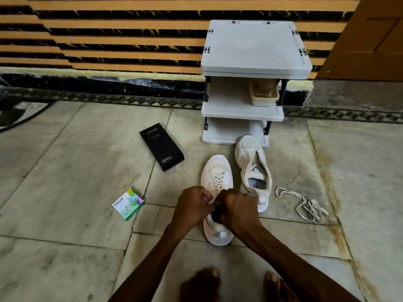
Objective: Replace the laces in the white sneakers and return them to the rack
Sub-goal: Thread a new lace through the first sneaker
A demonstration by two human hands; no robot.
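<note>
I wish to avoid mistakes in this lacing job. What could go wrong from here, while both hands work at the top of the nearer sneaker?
The left hand and right hand pinch and cover the top of the lace on the nearer sneaker, so a skipped eyelet or uneven ends could pass unnoticed.
The loose laces lie tangled on the floor beside the unlaced sneaker; they may knot when pulled.

home entryway | shoe rack | stone floor | door
</note>
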